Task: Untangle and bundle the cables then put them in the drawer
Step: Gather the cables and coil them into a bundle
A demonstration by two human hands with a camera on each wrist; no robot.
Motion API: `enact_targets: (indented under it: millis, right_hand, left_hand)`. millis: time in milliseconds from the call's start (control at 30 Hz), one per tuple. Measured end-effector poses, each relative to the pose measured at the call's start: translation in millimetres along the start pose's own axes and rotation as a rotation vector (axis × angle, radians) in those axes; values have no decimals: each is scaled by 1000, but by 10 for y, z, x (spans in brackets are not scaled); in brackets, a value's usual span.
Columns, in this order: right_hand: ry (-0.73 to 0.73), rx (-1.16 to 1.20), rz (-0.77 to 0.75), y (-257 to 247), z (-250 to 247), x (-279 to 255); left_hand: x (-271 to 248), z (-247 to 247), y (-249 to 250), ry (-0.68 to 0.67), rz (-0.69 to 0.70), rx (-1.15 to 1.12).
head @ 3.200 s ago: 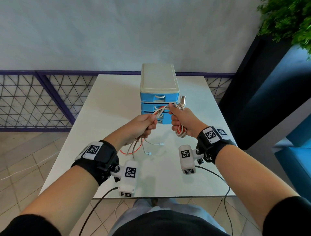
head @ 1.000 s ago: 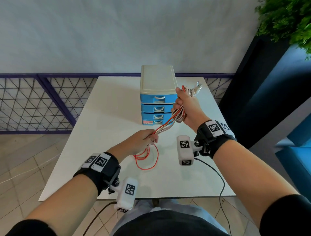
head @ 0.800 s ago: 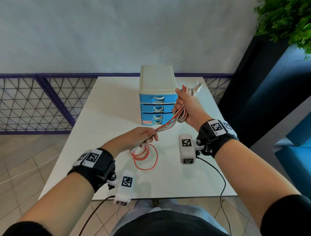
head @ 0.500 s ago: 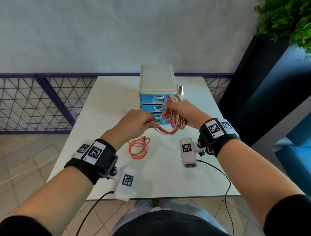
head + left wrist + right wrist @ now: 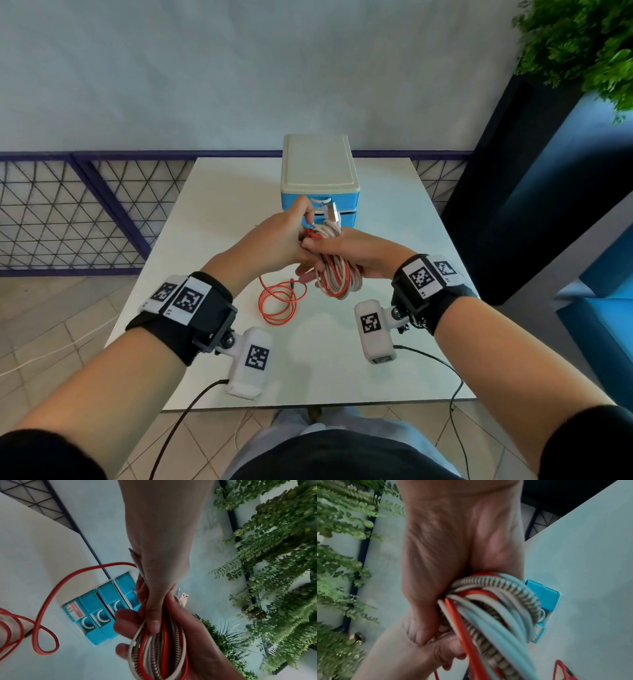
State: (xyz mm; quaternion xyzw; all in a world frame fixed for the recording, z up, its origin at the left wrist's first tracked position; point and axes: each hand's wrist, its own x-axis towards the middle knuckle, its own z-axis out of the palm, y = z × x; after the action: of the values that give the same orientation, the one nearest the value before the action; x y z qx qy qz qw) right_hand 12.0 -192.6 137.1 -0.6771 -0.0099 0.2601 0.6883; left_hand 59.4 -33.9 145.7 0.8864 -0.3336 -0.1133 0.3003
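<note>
My right hand (image 5: 320, 255) grips a coiled cable bundle (image 5: 337, 279) of white, red and braided strands, held above the table in front of the drawer unit (image 5: 320, 171). My left hand (image 5: 305, 222) is closed against it at the top of the coil, its thumb pressing the cable bundle (image 5: 159, 655). A red cable (image 5: 51, 595) runs from the left hand (image 5: 159, 574) down to a loose red loop (image 5: 279, 303) on the table. A white USB plug (image 5: 184, 597) sticks out of the coil. From the right wrist, the cable bundle (image 5: 496, 608) fills the right hand (image 5: 453, 561). All drawers look closed.
The drawer unit stands at the far middle of the white table (image 5: 212, 212). A purple lattice railing (image 5: 68, 212) runs behind on the left. At the right are a dark planter (image 5: 513, 192) with green plants and blue seating. Wrist-camera wires hang off the near table edge.
My left hand rose from the table to meet the right hand at the coil. The right hand lowered the bundle towards me. The red loop now lies slack on the table.
</note>
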Motion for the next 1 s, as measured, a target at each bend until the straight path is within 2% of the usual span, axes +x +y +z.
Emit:
enact_targets:
  millis: [133, 300, 467, 533, 633, 700, 833, 900, 1000]
  right_hand:
    - [15, -80, -25, 55, 7, -3]
    - [86, -130, -27, 44, -84, 20]
    - [72, 40, -25, 36, -188, 16]
    - [102, 102, -27, 65, -191, 35]
    - [188, 195, -64, 136, -181, 74]
    - [255, 242, -93, 168, -184, 84]
    - [338, 281, -123, 224, -218, 101]
    - [357, 349, -119, 240, -211, 110]
    - [378, 448, -110, 249, -184, 111]
  left_hand:
    - [9, -29, 7, -67, -5, 4]
    - [52, -212, 73, -276, -136, -268]
    - [8, -311, 43, -128, -339, -726]
    - [25, -275, -16, -113, -387, -819]
    - [64, -209, -97, -55, -364, -612]
    - [49, -181, -140, -72, -324, -472]
    - [5, -106, -221, -136, -376, -512]
    - [-7, -46, -234, -91, -462, -687]
    - [-36, 40, -214, -34, -585, -1084]
